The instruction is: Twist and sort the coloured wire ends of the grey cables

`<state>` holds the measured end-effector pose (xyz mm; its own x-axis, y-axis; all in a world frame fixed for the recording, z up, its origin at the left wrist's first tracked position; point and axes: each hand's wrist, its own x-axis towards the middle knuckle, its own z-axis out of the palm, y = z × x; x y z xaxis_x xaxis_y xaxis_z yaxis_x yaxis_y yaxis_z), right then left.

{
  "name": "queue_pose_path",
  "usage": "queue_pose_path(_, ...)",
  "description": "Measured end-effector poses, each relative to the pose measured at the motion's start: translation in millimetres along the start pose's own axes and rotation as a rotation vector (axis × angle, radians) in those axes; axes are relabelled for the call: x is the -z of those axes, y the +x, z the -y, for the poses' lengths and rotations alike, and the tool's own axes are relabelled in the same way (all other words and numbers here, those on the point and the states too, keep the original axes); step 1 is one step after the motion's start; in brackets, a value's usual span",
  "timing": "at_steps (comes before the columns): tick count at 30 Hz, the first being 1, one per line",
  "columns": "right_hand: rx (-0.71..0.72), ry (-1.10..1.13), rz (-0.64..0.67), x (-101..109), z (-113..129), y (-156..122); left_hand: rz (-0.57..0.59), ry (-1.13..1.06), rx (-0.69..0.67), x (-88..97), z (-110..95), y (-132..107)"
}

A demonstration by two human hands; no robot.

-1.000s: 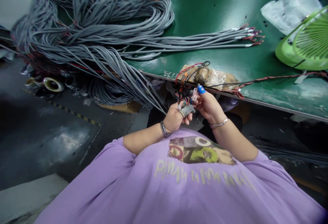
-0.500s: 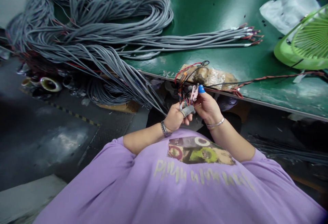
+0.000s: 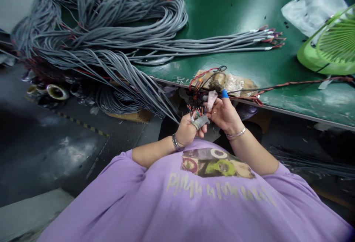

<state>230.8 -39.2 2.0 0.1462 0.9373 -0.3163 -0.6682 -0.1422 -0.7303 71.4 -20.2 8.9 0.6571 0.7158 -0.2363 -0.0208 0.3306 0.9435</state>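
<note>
My left hand (image 3: 186, 127) is curled into a fist around the end of a grey cable (image 3: 155, 98), whose coloured stripped wires (image 3: 195, 110) stick up above my fingers. A grey tape wrap covers my left forefinger. My right hand (image 3: 225, 113) sits just to the right, fingers pinched on a small pale pink connector piece (image 3: 212, 98) close to the wire tips. A blue cap covers one fingertip of that hand. Both hands hover below the front edge of the green table (image 3: 249, 5).
A large pile of grey cables (image 3: 91, 31) covers the table's left and hangs over its edge. A bundle with stripped red ends (image 3: 266, 37) lies across the middle. A green fan (image 3: 332, 46), a plastic bag (image 3: 313, 9) and twisted red-black wire (image 3: 291, 85) are at right.
My right hand lifted the pink piece slightly and turned it; the blue-capped finger shifted right. My left hand stayed closed on the cable, moving little.
</note>
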Motion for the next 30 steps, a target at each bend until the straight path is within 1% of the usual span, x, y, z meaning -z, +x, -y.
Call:
queue_pose_path(3,0.024,0.041,-0.039,-3,1,1,-0.033,-0.013,-0.023,-2.4,-1,1)
queue_pose_path(6,0.057,0.065,-0.046,-4,-1,2,-0.062,-0.035,-0.007,-5.7,-2,3)
queue_pose_path(11,0.151,0.034,-0.098,-4,-11,7,-0.072,-0.059,-0.001,-8.2,-3,6)
queue_pose_path(16,0.083,0.141,-0.063,-7,-14,13,-0.079,-0.052,-0.014,-7.3,1,9)
queue_pose_path(19,0.052,0.216,-0.076,-9,-12,14,-0.070,-0.037,-0.014,-6.4,3,9)
queue_pose_path(25,0.062,0.286,-0.148,-10,-14,19,-0.089,-0.038,0.010,-7.8,2,9)
queue_pose_path(30,0.070,0.275,-0.164,-10,-15,19,-0.107,-0.027,0.037,-8.9,3,10)
